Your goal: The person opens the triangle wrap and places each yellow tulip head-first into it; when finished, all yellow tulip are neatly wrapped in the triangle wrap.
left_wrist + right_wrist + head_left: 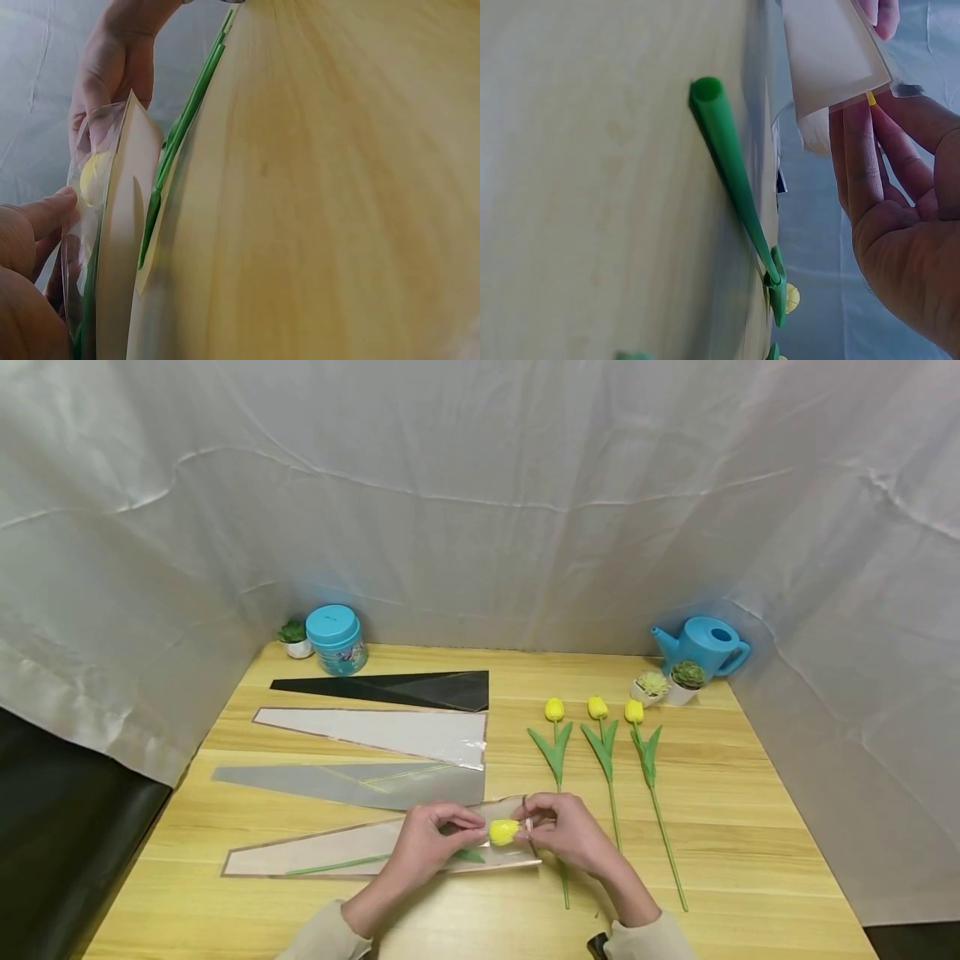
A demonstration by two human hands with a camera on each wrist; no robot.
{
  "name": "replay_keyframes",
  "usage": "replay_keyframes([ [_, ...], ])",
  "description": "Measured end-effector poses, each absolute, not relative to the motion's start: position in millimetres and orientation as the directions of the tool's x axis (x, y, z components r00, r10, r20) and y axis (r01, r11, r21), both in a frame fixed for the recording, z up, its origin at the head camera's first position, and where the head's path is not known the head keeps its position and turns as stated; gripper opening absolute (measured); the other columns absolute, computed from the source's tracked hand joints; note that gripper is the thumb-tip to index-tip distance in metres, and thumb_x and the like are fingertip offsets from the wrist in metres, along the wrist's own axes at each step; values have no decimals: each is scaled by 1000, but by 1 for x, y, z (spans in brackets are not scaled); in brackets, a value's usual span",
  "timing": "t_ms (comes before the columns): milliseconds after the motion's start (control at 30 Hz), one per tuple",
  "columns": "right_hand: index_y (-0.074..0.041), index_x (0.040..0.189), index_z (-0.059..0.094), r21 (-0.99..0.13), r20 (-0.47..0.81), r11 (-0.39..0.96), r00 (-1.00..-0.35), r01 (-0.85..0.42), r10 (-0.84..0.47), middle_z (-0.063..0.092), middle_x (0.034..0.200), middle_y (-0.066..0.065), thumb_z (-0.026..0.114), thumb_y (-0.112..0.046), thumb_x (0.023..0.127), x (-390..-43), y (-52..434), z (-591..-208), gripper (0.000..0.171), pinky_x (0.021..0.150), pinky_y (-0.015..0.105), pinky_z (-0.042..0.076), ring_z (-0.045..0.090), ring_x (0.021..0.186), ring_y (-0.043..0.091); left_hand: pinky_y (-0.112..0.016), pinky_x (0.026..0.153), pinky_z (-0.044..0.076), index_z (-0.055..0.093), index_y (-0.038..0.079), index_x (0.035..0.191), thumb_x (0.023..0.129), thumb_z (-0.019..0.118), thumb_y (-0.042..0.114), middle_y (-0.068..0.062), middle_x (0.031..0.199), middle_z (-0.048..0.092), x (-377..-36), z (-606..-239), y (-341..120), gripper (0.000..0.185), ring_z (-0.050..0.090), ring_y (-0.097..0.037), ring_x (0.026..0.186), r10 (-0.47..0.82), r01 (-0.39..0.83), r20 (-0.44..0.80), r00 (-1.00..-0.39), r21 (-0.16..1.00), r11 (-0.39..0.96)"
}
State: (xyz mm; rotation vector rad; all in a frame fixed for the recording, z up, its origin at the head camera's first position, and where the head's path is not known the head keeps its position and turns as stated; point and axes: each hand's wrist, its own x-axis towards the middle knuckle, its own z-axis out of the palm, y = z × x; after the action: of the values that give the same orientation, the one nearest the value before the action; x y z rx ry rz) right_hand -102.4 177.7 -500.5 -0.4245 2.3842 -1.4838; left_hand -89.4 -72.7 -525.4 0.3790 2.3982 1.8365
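Note:
A yellow tulip head (503,832) lies inside the wide mouth of a clear wrapping sleeve (337,852) with a brown rim. Its green stem (337,863) runs left inside the sleeve. My left hand (472,833) pinches the sleeve just left of the flower head. On the other side, my right hand (534,825) pinches the sleeve's mouth edge. In the left wrist view the flower head (94,176) shows through the film (124,225) between my left fingers (34,221) and the right hand (112,67). The right wrist view shows my right fingers (866,165) against the sleeve corner (832,52).
Three more yellow tulips (600,735) lie side by side to the right of my hands. A grey sleeve (360,781), a whitish sleeve (382,731) and a black sleeve (405,689) lie behind. A blue jar (336,639), a blue watering can (705,645) and small potted plants (667,683) stand at the back.

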Motion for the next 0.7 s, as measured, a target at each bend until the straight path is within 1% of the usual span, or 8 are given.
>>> replay_keyframes([
  [300,-11,97,77,-888,-93,447,-912,-105,-399,76,102,5,84,-12,86,-103,176,-502,14,74,23,60,69,88,15,-21,76,59,82,17,95,82,89,20,1,95,81,-90,-524,-72,15,73,-8,84,263,114,53,-963,968,222],
  [433,-12,95,77,-885,-92,453,-911,-110,-401,76,99,3,84,-13,86,-104,176,-502,12,75,23,60,68,87,14,-22,77,59,82,18,96,82,89,20,2,96,80,-89,-524,-73,16,72,-8,84,269,130,64,-961,964,233],
  [567,-14,94,77,-879,-98,465,-914,-106,-394,75,98,2,84,-15,87,-104,176,-502,11,72,23,59,67,85,14,-27,85,59,82,22,102,81,90,22,8,100,79,-88,-522,-77,22,71,-7,89,307,213,116,-945,929,304],
  [700,-16,93,77,-868,-108,487,-921,-97,-376,76,98,0,85,-17,86,-104,176,-502,10,70,23,56,65,83,14,-32,91,57,81,28,107,77,92,26,14,104,77,-88,-520,-84,32,68,-7,97,328,316,185,-926,855,412],
])
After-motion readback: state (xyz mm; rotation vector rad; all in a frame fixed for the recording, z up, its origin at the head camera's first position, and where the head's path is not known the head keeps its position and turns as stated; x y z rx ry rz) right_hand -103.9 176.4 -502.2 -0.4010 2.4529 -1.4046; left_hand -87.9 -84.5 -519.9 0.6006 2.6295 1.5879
